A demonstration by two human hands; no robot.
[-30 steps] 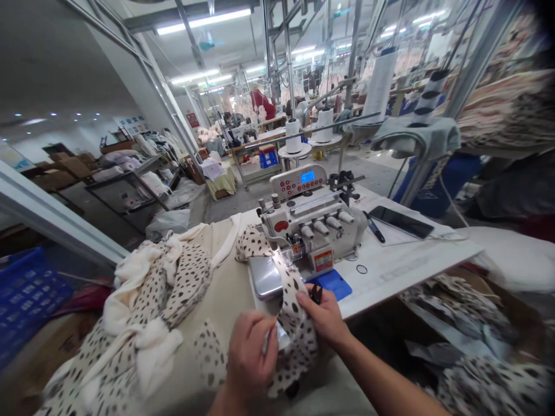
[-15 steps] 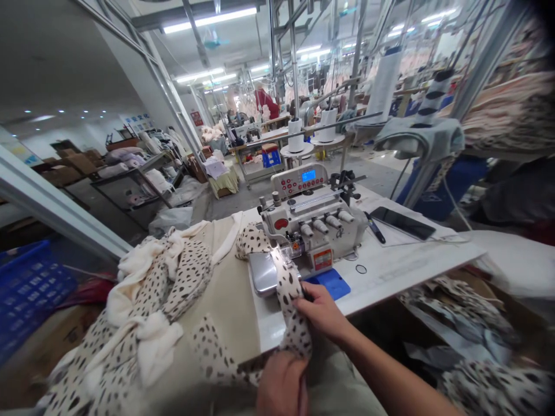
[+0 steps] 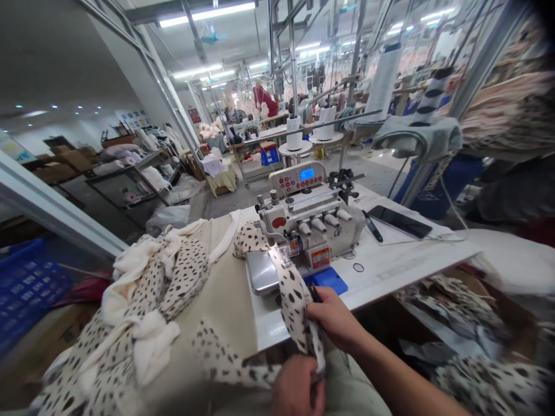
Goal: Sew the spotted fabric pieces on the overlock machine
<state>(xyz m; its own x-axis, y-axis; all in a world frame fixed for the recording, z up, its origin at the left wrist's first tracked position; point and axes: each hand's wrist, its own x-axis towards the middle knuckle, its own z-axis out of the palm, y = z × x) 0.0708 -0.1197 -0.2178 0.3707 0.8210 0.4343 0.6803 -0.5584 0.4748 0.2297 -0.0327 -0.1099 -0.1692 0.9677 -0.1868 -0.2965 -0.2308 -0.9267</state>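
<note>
A strip of cream fabric with black spots [image 3: 293, 292] runs from under the presser area of a white overlock sewing machine [image 3: 310, 216] down toward me. My right hand [image 3: 333, 318] pinches its right edge just in front of the machine; a small dark object, too hidden to name, shows by the fingers. Lower down, my left hand [image 3: 298, 384] is closed on the same strip, slightly blurred, with another length of it trailing to the left. More spotted fabric [image 3: 250, 240] bunches behind the machine's metal plate [image 3: 262, 273].
Spotted and plain cream pieces [image 3: 147, 306] are heaped on the left of the table. To the right lie a black phone [image 3: 399, 222], a dark-handled cutter [image 3: 373, 228] and a black ring [image 3: 358, 267]. A blue basket [image 3: 30, 294] stands far left; a box of scraps [image 3: 459, 318] sits below right.
Both hands have shifted slightly right with the strip, which now lies more spread out between the machine and my right hand. The view has moved a little.
</note>
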